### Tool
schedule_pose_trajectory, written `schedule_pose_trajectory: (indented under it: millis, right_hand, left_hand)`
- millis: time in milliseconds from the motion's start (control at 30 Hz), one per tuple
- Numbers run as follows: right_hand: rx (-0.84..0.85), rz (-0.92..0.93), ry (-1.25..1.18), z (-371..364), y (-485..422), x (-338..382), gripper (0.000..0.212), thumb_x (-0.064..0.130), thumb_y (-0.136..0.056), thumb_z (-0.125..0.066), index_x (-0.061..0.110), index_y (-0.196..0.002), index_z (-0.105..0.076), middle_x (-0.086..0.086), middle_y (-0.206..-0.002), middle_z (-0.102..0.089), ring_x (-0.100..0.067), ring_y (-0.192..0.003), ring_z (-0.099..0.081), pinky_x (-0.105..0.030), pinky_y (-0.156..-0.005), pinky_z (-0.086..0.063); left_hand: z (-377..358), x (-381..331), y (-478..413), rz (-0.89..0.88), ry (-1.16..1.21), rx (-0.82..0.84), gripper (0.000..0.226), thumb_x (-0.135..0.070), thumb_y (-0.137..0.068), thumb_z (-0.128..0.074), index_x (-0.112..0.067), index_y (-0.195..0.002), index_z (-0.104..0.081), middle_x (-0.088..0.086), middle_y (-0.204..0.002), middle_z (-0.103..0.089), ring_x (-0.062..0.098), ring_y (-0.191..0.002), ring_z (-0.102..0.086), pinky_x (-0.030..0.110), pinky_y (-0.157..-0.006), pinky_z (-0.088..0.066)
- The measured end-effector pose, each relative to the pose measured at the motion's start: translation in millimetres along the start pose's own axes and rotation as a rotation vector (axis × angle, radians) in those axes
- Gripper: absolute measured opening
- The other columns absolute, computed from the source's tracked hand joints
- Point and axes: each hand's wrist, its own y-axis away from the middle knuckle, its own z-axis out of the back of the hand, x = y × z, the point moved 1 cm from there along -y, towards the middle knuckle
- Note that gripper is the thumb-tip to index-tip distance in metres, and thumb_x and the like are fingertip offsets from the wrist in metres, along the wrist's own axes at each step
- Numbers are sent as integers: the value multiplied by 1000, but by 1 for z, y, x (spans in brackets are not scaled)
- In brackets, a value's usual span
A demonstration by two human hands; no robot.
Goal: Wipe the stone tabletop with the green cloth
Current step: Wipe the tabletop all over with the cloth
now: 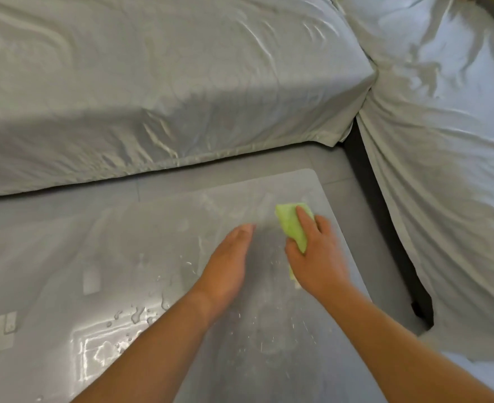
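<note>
No legible text, label, brand, number or sign found on the stone tabletop (158, 242), the green cloth (291, 225) or the grey fabric covers (181, 82).
</note>
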Motion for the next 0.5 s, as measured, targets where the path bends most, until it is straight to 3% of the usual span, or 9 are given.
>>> schedule_pose_trajectory:
  millis: [67,167,267,367,500]
  right_hand:
    - [9,-4,213,-8,-25,-14,63,47,-99,-40,32,-155,-14,-4,-160,-14,-31,-137,-27,-44,-110,-33]
    - [86,129,354,-27,-34,-25,64,49,-103,-26,28,-158,-2,-7,-166,11,-33,-152,9,-47,-122,1]
    - [116,273,425,-38,-35,-33,59,50,-101,-22,33,-157,-13,-4,-167,2,-36,-152,8,-55,-122,0]
    - [144,354,477,-31,-50,-45,57,51,-101,-20,38,-156,-20,1,-167,0,-35,-152,5,-56,-122,-3]
    - [63,117,331,-28,-91,-38,55,48,-103,-20,35,-157,-14,1,-167,3,-34,-152,10,-50,-123,1]
  left_hand:
    - [14,3,-17,-123,-301,-137,28,-48,-102,-40,-37,-121,-58,-18,-129,-54,2,-123,-45,11,-104,-28]
    - [46,30,-31,-271,-832,-334,41,-42,-103,-41,-24,-138,-52,1,-153,-41,19,-145,-28,29,-119,-16]
    - [73,55,-33,-207,-1143,-385,59,-52,-98,-23,-26,-148,-40,6,-164,-20,29,-153,-8,44,-123,0]
    - [86,67,-30,-105,-1277,-395,67,-59,-95,-9,-32,-153,-28,5,-167,-9,29,-153,2,52,-122,3]
    - [91,73,-29,-39,-1310,-338,76,-69,-89,0,-37,-157,-6,-1,-167,11,26,-152,17,52,-122,6]
